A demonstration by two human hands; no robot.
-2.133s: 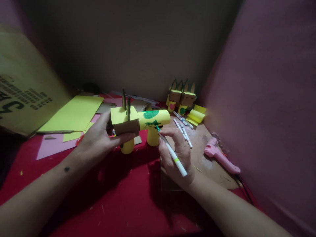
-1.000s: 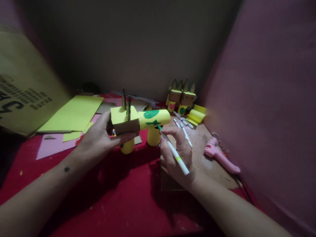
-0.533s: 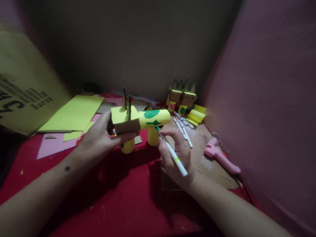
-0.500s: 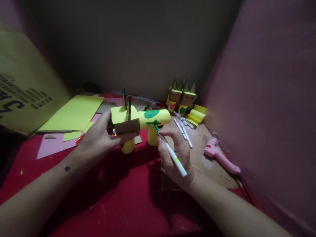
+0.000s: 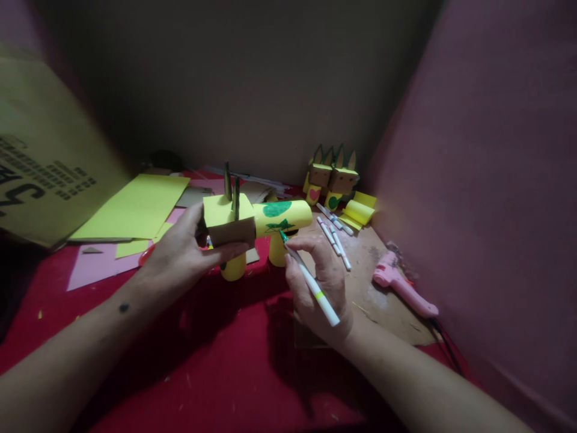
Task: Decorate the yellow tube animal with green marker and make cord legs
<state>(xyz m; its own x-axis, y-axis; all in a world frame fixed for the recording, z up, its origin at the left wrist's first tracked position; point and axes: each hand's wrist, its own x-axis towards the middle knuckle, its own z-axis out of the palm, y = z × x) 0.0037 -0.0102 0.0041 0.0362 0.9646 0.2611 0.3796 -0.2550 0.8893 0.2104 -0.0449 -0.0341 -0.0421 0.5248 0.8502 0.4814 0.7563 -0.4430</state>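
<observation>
My left hand (image 5: 183,249) is closed on the box-shaped head of a yellow paper animal figure (image 5: 225,216), thumb along its brown lower side. Two upright ear-like pieces stand on the head, and a yellow tube body runs off to the right on yellow tube legs. A filled green patch (image 5: 276,208) marks the top of the body, with a green-scribbled shape lower on its side. Between thumb and fingers, my right hand (image 5: 320,282) grips a white marker (image 5: 313,285). Its green tip is at the scribbled shape; whether it touches the paper is hard to tell.
Loose white markers (image 5: 334,240) lie on a brown cardboard sheet (image 5: 360,288), near a pink glue gun (image 5: 403,285). Two similar figures (image 5: 333,174) stand behind, beside a folded yellow paper (image 5: 359,211). Yellow sheets (image 5: 135,207) and pink paper (image 5: 103,261) lie left.
The marker tip and my right hand have shifted slightly to the left along the scribbled shape. My left hand and the figure stay almost where they were.
</observation>
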